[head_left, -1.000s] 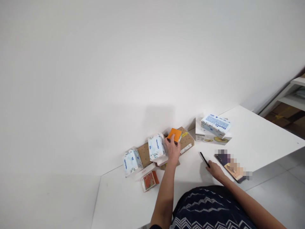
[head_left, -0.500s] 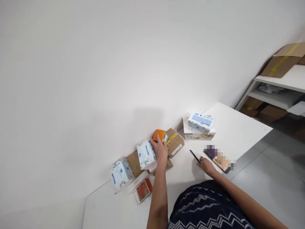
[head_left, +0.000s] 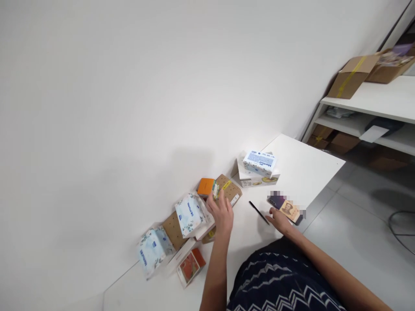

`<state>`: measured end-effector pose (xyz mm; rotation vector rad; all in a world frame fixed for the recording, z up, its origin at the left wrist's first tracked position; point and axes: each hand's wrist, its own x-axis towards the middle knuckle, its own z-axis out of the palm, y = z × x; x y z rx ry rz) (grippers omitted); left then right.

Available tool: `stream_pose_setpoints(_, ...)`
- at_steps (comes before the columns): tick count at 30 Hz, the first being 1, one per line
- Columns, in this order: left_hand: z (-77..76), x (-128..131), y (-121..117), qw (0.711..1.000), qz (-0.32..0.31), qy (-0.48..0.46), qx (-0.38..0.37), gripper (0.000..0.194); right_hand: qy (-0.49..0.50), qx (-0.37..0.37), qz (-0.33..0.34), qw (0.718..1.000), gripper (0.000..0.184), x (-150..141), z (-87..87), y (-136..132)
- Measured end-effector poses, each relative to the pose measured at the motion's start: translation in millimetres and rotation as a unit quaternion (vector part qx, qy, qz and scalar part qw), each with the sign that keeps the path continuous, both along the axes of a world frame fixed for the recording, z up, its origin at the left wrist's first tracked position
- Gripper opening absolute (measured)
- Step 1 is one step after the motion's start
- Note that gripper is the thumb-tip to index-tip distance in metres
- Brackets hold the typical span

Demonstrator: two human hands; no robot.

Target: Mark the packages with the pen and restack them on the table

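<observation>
My left hand (head_left: 221, 214) hovers at the near side of a small orange box (head_left: 206, 187), fingers apart and holding nothing. That box rests on the stack, beside a cardboard box (head_left: 228, 190) with yellow tape. Left of the hand, a blue-and-white tissue pack (head_left: 190, 214) tops other boxes. Over the white table (head_left: 303, 162), my right hand (head_left: 279, 221) has its thumb and forefinger apart, close to the lower end of a black pen (head_left: 258, 212). Whether the thumb touches the pen I cannot tell. A phone (head_left: 285, 208) with a banknote-like picture lies just beyond this hand.
Another tissue pack (head_left: 154, 250) and a box with a red picture (head_left: 190, 268) are at the left. A tissue pack (head_left: 260, 163) lies on a white avocado-print box (head_left: 258, 179) by the wall. Shelves (head_left: 366, 108) with cardboard boxes stand at the right.
My left hand has drawn back from the top of the orange box. The pen's lower end now shows clear of my right fingers. The view has shifted to the right.
</observation>
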<state>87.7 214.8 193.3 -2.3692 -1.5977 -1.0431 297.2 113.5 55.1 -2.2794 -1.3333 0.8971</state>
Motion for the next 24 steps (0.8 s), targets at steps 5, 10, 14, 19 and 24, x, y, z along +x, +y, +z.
stream_pose_setpoints(5, -31.4, 5, -62, 0.978, -0.202, -0.022, 0.042, 0.039, -0.027, 0.063, -0.128, 0.989, 0.037, 56, 48.3, 15)
stream_pose_setpoints(10, -40.8, 10, -96, 0.963, -0.267, -0.024, -0.015, 0.039, -0.035, 0.297, -0.194, 0.934, 0.062, 96, 109.3, 45)
stream_pose_setpoints(14, -38.4, 5, -95, 0.969, -0.245, -0.027, -0.02, 0.039, -0.124, 0.291, -0.057, 0.947, 0.081, 97, 126.8, 72)
stream_pose_setpoints(19, -40.6, 2, -96, 0.971, -0.236, -0.032, -0.026, 0.039, -0.163, 0.216, 0.005, 0.963, 0.087, 95, 118.2, 98)
stream_pose_setpoints(24, -40.5, 3, -97, 0.973, -0.227, -0.027, -0.03, 0.039, -0.161, 0.2, 0.02, 0.966, 0.087, 95, 109.7, 110)
